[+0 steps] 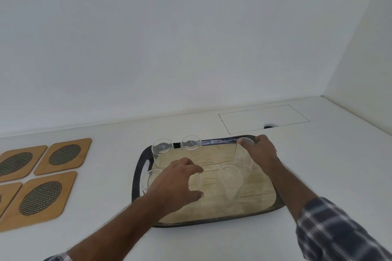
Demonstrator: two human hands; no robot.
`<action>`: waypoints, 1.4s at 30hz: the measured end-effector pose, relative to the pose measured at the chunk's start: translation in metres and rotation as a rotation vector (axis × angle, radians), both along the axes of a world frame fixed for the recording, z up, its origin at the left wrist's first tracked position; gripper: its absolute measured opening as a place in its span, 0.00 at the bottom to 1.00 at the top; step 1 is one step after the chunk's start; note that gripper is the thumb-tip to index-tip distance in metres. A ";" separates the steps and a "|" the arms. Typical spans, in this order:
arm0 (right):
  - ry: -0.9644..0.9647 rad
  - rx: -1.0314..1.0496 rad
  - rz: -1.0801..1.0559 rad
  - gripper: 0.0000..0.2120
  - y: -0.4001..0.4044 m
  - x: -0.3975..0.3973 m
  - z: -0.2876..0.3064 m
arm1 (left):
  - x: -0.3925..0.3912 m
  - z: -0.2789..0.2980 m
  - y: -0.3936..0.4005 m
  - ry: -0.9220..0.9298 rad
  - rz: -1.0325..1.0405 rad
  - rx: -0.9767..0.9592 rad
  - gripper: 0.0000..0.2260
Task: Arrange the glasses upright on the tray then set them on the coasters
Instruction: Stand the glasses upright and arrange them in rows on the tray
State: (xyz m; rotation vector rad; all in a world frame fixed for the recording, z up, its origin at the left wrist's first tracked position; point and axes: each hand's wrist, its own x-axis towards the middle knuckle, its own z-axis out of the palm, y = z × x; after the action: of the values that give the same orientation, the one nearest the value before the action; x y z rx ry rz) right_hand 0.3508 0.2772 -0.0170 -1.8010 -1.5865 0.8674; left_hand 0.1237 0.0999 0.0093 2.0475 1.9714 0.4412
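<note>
A dark-rimmed tray (135,178) with a pale wood-look floor holds several clear glasses. Two at the back, the left one (162,148) and the middle one (191,143), stand with their bases up. My right hand (263,152) grips the top of the back right glass (244,159). My left hand (176,184) arches over the front middle glass (196,182), fingers and thumb spread on either side; contact is unclear. A front left glass (147,180) and a front right glass (230,178) stand free. Several wooden coasters (64,154) with mesh ovals lie to the left.
The white counter (106,186) meets a white wall at the back and another on the right. Behind the tray is a rectangular flush panel (265,116) with a small dark hole at its front edge. Bare counter separates the coasters from the tray.
</note>
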 end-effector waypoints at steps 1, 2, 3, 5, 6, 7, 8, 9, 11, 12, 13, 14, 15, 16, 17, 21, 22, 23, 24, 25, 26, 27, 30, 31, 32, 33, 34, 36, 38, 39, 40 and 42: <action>-0.050 -0.039 -0.012 0.37 0.009 -0.002 -0.002 | 0.000 -0.001 0.000 -0.003 0.000 0.000 0.27; -0.082 -0.078 -0.019 0.41 0.017 -0.005 -0.004 | 0.001 -0.001 0.000 -0.008 0.000 0.000 0.28; -0.105 -0.115 -0.019 0.44 0.024 -0.008 -0.005 | 0.001 -0.002 -0.001 -0.015 -0.001 0.002 0.30; -0.131 -0.171 0.002 0.41 0.033 -0.018 -0.008 | -0.001 -0.004 -0.002 -0.027 -0.003 0.008 0.33; -0.124 -0.174 0.014 0.32 0.035 -0.022 -0.010 | -0.002 -0.006 -0.003 -0.030 -0.003 0.010 0.34; -0.106 -0.166 0.014 0.22 0.036 -0.025 -0.012 | -0.003 -0.007 -0.005 -0.032 -0.003 0.012 0.35; -0.080 -0.154 0.005 0.17 0.037 -0.027 -0.015 | -0.004 -0.008 -0.005 -0.033 -0.001 0.016 0.35; -0.047 -0.151 -0.008 0.16 0.036 -0.027 -0.017 | -0.005 -0.008 -0.006 -0.036 0.001 0.023 0.35; 0.009 -0.138 -0.019 0.23 0.034 -0.028 -0.019 | -0.006 -0.009 -0.007 -0.046 0.002 0.039 0.35; 0.038 -0.106 -0.016 0.28 0.034 -0.030 -0.019 | -0.007 -0.008 -0.008 -0.050 0.000 0.048 0.36; 0.084 -0.069 -0.009 0.32 0.034 -0.032 -0.019 | -0.007 -0.008 -0.008 -0.053 -0.005 0.055 0.36; 0.144 -0.034 0.008 0.35 0.034 -0.034 -0.017 | -0.008 -0.007 -0.009 -0.055 -0.009 0.062 0.36; 0.201 -0.003 0.038 0.38 0.032 -0.036 -0.014 | -0.010 -0.005 -0.010 -0.053 -0.010 0.069 0.37; 0.247 0.024 0.077 0.40 0.030 -0.038 -0.010 | -0.012 -0.004 -0.010 -0.047 -0.008 0.079 0.37; 0.273 0.046 0.120 0.41 0.028 -0.039 -0.006 | -0.014 -0.003 -0.011 -0.039 -0.003 0.088 0.37; 0.213 0.210 0.234 0.40 0.016 -0.047 -0.004 | -0.024 -0.003 -0.015 -0.027 0.028 0.113 0.38; 0.198 0.241 0.251 0.39 0.012 -0.048 -0.004 | -0.026 -0.003 -0.017 -0.026 0.035 0.117 0.38; 0.184 0.260 0.269 0.38 0.010 -0.049 -0.005 | -0.029 -0.004 -0.018 -0.022 0.043 0.121 0.38; 0.167 0.272 0.295 0.38 0.008 -0.050 -0.007 | -0.031 -0.004 -0.020 -0.018 0.052 0.123 0.39; 0.145 0.279 0.324 0.38 0.007 -0.051 -0.009 | -0.033 -0.004 -0.021 -0.015 0.061 0.123 0.39; 0.124 0.284 0.349 0.38 0.006 -0.052 -0.010 | -0.035 -0.004 -0.023 -0.012 0.070 0.120 0.39; 0.105 0.289 0.367 0.38 0.006 -0.053 -0.011 | -0.038 -0.004 -0.024 -0.011 0.078 0.117 0.39; 0.065 0.297 0.388 0.38 0.005 -0.058 -0.013 | -0.043 -0.001 -0.029 -0.009 0.100 0.106 0.39; 0.052 0.299 0.394 0.38 0.005 -0.059 -0.012 | -0.045 -0.001 -0.030 -0.010 0.106 0.105 0.38; 0.037 0.300 0.399 0.38 0.006 -0.060 -0.012 | -0.046 0.000 -0.032 -0.011 0.113 0.107 0.38; 0.022 0.295 0.405 0.39 0.007 -0.061 -0.011 | -0.048 0.000 -0.033 -0.012 0.121 0.109 0.38; 0.006 0.286 0.410 0.39 0.007 -0.062 -0.011 | -0.049 0.000 -0.034 -0.011 0.128 0.111 0.38; -0.030 0.262 0.423 0.41 0.008 -0.062 -0.009 | -0.050 -0.001 -0.036 -0.017 0.137 0.114 0.38; -0.039 0.237 0.435 0.46 0.008 -0.061 -0.010 | -0.052 -0.002 -0.037 -0.028 0.142 0.115 0.38; -0.026 0.223 0.428 0.48 0.008 -0.059 -0.011 | -0.053 -0.003 -0.038 -0.032 0.145 0.113 0.38; 0.003 0.203 0.405 0.50 0.007 -0.057 -0.012 | -0.054 -0.005 -0.039 -0.034 0.149 0.106 0.39; 0.089 0.133 0.339 0.52 0.005 -0.051 -0.015 | -0.056 -0.009 -0.041 -0.027 0.161 0.083 0.39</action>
State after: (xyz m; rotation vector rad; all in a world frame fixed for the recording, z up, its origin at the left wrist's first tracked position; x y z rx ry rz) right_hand 0.2994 0.2826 -0.0318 -1.4046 -1.8749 0.9519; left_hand 0.0677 0.0594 0.0006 1.9263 2.1449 0.5910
